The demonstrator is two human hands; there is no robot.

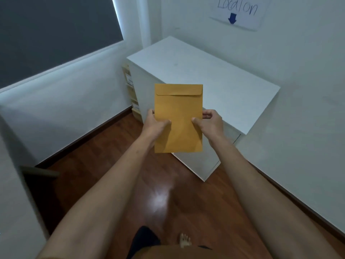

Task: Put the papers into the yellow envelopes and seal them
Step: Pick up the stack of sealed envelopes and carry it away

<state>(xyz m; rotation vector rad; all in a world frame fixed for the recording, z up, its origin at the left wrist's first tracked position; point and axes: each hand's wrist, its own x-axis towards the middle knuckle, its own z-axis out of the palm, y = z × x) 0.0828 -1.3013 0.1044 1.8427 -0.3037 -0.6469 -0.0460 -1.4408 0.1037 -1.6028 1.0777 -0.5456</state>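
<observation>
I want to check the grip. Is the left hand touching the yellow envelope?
Touching. The head view shows the left hand with its thumb pressed on the front of the envelope, at its left edge; the right hand pinches the other edge.

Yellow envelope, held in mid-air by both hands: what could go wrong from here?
1. The left hand and right hand pinch only the side edges of the yellow envelope, so it could bow or slip.
2. Its flap looks folded down, but whether it is sealed cannot be told; it might open.
</observation>
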